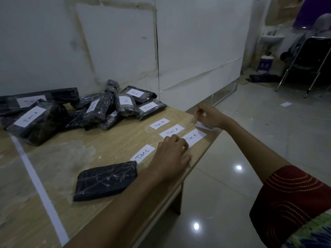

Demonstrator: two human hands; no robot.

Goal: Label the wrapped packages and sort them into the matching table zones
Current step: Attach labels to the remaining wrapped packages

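An unlabelled black wrapped package lies near the table's front edge. Paper labels lie taped along the right edge: TIM C, TIM B, TIM A and a second TIM A. My left hand rests with curled fingers on the near end of that second TIM A label. My right hand pinches the corner of another TIM A label at the table's far right corner. A pile of labelled black packages sits by the wall.
Two larger labelled packages lie at the left. A white tape line crosses the wooden table. The tiled floor opens to the right, with a folding chair and a seated person in the far corner.
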